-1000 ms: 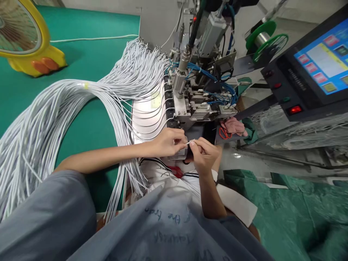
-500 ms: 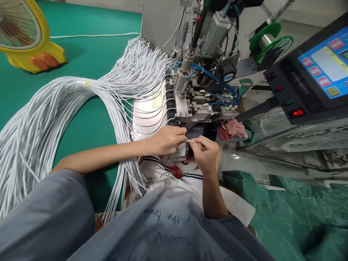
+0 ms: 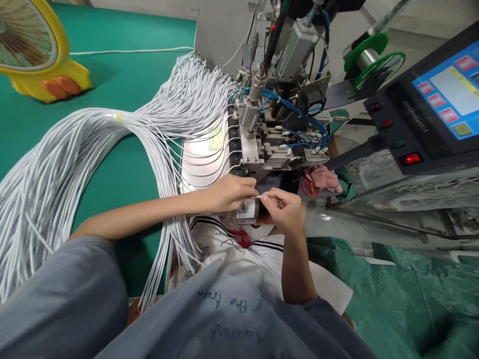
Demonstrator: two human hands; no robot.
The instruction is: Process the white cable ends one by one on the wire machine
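Note:
Between my two hands a short stretch of white cable (image 3: 259, 196) shows, its end covered by my fingers. My left hand (image 3: 235, 192) is closed in a pinch on the cable, in front of the machine's near corner. From the other side my right hand (image 3: 283, 207) pinches the cable's tip between thumb and forefinger. Just behind them stands the soldering-type machine (image 3: 258, 124) with metal cylinders and blue air tubes. Several white cables run over its pale plate (image 3: 202, 162) into a row of black holders (image 3: 235, 144).
A thick bundle of white cables (image 3: 75, 144) lies across the green table (image 3: 123, 35). A yellow fan (image 3: 71, 75) stands at the back left. To the right are a control screen (image 3: 449, 94), a green wire spool (image 3: 368, 59), red-handled scissors (image 3: 310, 187) and a pink cloth (image 3: 324, 178).
Both hands keep their pinch and have barely moved. A little more of the white cable shows between the fingers. The view has shifted slightly.

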